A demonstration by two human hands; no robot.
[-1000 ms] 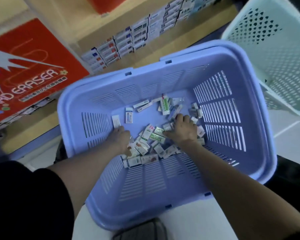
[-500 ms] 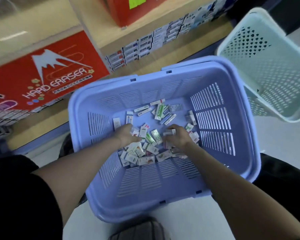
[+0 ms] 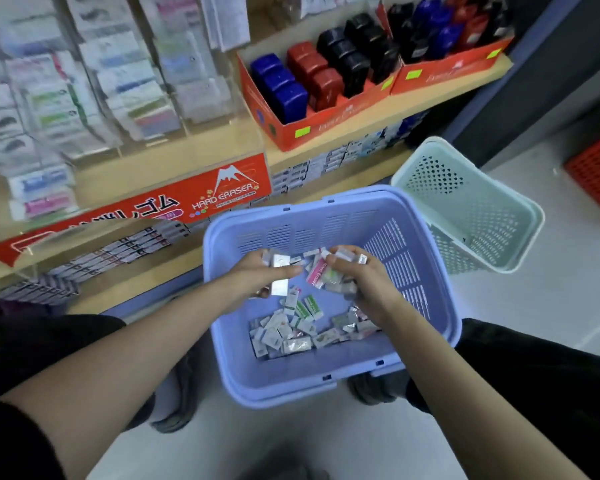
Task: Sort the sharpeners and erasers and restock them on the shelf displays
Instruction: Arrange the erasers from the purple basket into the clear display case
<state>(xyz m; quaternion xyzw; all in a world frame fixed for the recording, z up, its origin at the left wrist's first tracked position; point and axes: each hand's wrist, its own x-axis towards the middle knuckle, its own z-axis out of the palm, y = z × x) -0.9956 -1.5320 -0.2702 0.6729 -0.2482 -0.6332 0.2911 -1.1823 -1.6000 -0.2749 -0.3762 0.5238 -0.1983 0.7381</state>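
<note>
You're mid-sort: your left hand (image 3: 257,277) and right hand (image 3: 359,277) each clutch erasers (image 3: 280,287) above the purple basket (image 3: 291,386). Next, carry them far-left to the red eraser display (image 3: 136,213).

Two hands: left hand (image 3: 257,275), right hand (image 3: 364,280). Two baskets: lavender basket (image 3: 329,386), pale green basket (image 3: 482,216). Two red cartons: left carton (image 3: 291,131), right carton (image 3: 447,72). One HARD ERASER sign (image 3: 222,199). Several dozen erasers (image 3: 291,330), too jumbled for an exact count.
</note>
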